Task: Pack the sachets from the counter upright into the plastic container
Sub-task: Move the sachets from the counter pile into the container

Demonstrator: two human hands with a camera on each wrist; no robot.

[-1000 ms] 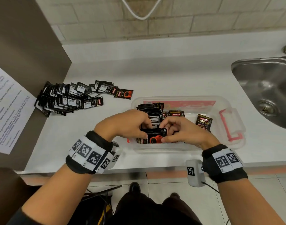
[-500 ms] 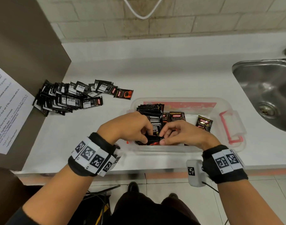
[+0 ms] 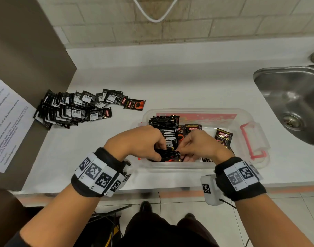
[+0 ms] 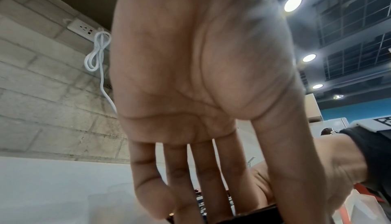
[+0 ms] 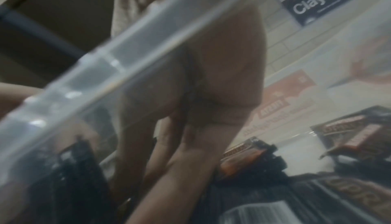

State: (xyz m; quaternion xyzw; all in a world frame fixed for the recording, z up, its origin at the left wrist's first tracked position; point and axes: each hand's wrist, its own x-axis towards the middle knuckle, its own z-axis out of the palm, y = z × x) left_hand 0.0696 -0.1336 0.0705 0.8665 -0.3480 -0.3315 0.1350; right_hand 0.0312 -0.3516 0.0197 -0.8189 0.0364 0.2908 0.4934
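Both hands inside plastic container (image 3: pixel 197 111), near front wall. Left hand (image 3: pixel 140 139) and right hand (image 3: pixel 197 145) pinching sachet bundle (image 3: pixel 168 155) with curled fingers.

Setting: a pantry or kitchenette in an office or institutional building, not a home kitchen.

Evidence, head view: long white laminate counter (image 3: pixel 170 82) set against a wall of pale beige stone-look tiles (image 3: pixel 152 24); round-cornered stainless steel sink basin with a drain (image 3: pixel 293 104) let into the counter on the right; printed white paper notice (image 3: pixel 4 122) stuck to a flat brown panel (image 3: pixel 24 50) at the left end, its wording too small to read; pale floor tiles (image 3: pixel 197 216) below the counter edge.

Left wrist view: white power strip with a looped white cable (image 4: pixel 84 27) mounted on the tiles; round recessed ceiling lights (image 4: pixel 293 3); tall gridded glazing (image 4: pixel 355 18) of a large interior hall.
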